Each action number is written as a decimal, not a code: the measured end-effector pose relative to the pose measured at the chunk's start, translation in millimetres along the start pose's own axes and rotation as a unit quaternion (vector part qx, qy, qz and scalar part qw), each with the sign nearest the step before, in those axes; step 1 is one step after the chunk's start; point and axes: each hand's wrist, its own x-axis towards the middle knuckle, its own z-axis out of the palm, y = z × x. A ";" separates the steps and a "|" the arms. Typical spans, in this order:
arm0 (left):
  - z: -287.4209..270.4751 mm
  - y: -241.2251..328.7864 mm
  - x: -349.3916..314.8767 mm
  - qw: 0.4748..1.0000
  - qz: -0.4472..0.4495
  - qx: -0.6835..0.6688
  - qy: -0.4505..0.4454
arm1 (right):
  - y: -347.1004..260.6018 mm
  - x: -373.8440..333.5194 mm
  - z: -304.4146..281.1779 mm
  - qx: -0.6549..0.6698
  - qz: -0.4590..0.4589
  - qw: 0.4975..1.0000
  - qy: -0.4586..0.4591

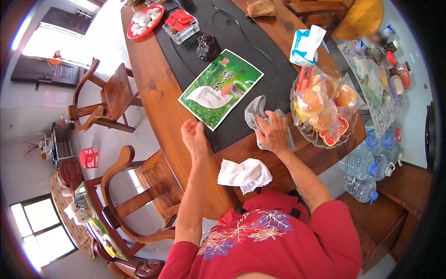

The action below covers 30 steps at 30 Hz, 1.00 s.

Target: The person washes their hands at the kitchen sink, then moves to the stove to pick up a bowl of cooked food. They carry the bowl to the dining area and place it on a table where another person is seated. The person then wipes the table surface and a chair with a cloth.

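Note:
My right hand [274,130] presses down on a crumpled grey cloth [254,113] near the front end of the table, its fingers gripping the fabric. Just off the lower left edge of a flat green-and-white packet [223,86], my left hand [194,135] is raised with its fingers curled in; whether anything is inside them is hidden. The packet lies slanted on the black strip down the middle of the wooden table. Close to my body, a crumpled white cloth [245,174] rests at the table's edge.
Right of the grey cloth stands a glass bowl [335,139] of wrapped cakes, with a tissue box [303,49] behind. Farther back are a dark figurine [208,47], a glass box [186,33] of red packets and a red tray [161,21]. Wooden chairs [118,163] flank the left side.

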 end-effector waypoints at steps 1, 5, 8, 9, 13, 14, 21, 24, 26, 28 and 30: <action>0.5 8.5 -22.2 0.998 0.031 -0.001 -0.060 | 2.2 -1.1 0.4 -0.003 0.006 1.000 0.003; -12.9 23.7 -108.3 0.877 0.328 0.230 -0.265 | 4.4 -4.8 6.4 -0.008 0.011 1.000 0.010; -29.7 -1.0 -146.8 0.839 0.357 0.273 -0.307 | 4.1 -7.0 8.0 -0.001 0.003 1.000 0.021; -35.0 -21.1 -151.1 0.844 0.368 0.250 -0.301 | 2.6 -9.0 8.0 0.001 0.004 1.000 0.024; -62.0 -33.6 -160.4 0.958 0.164 0.181 -0.153 | -9.3 -29.9 4.2 -0.010 0.020 1.000 0.020; -67.7 -41.6 -156.4 0.967 0.158 0.159 -0.120 | -17.0 -38.4 3.1 -0.011 0.023 1.000 0.018; -118.1 -70.5 -152.4 0.974 0.178 0.143 -0.013 | -117.6 -113.4 6.7 0.051 -0.110 0.991 -0.049; -125.8 -65.0 -163.8 0.963 0.192 0.186 -0.010 | -138.3 -149.7 -0.2 0.066 -0.221 0.968 -0.097; -128.0 -65.1 -170.9 0.956 0.183 0.227 -0.032 | -138.0 -171.7 -3.6 0.089 -0.243 0.962 -0.092; -128.5 -63.3 -174.8 0.948 0.188 0.253 -0.049 | -127.9 -184.8 -9.2 0.109 -0.241 0.961 -0.076; -122.6 -56.2 -183.0 0.935 0.203 0.284 -0.067 | -107.1 -193.9 -19.8 0.091 -0.229 0.967 -0.069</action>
